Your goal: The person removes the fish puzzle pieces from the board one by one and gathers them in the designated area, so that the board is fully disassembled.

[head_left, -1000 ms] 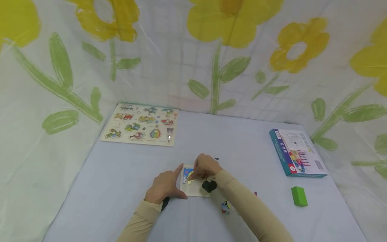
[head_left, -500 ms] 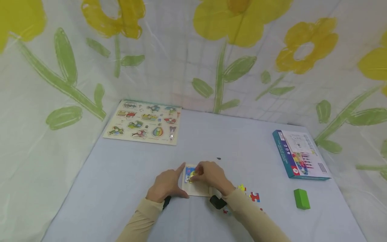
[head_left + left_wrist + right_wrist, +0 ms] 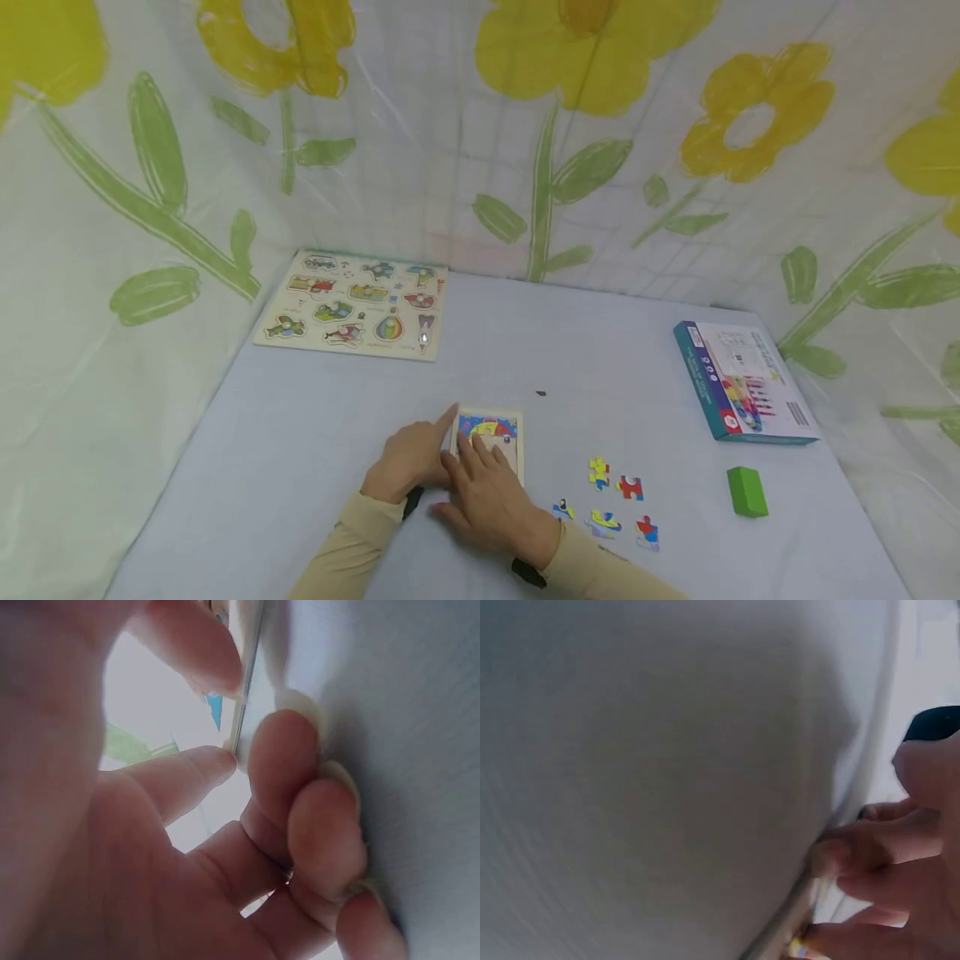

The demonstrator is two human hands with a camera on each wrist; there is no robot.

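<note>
A small puzzle tray (image 3: pixel 522 454) lies flat on the tabletop (image 3: pixel 315 433), in front of the person and between the two hands. Fitted puzzle pieces (image 3: pixel 467 423) in blue, yellow and red fill its upper part; below them the pale base shows.

The right hand (image 3: pixel 491 504) lies across the lower left of the tray with its fingers extended and slightly spread, hiding that corner and part of the base. Its grip is wide, and I cannot tell whether a piece lies under the fingers. The left hand (image 3: pixel 408 457) is at the tray's left side, index finger stretched along the edge to the upper corner. In the left wrist view its thumb and index finger are well apart, while the other fingers bend against the tabletop. The hands meet or overlap near the tray's lower left.

To the right of the tray are five loose pieces (image 3: pixel 631 487), mostly yellow, red and blue; the right sleeve (image 3: pixel 592 571) runs just beside the nearest ones. A small dark object (image 3: pixel 541 392), too small to identify, lies beyond the tray.

Farther right sit a green block (image 3: pixel 747 492) and, behind it, a printed box (image 3: pixel 742 383). A larger picture board (image 3: pixel 352 308) lies at the far left, before a flowered curtain (image 3: pixel 420 167).
</note>
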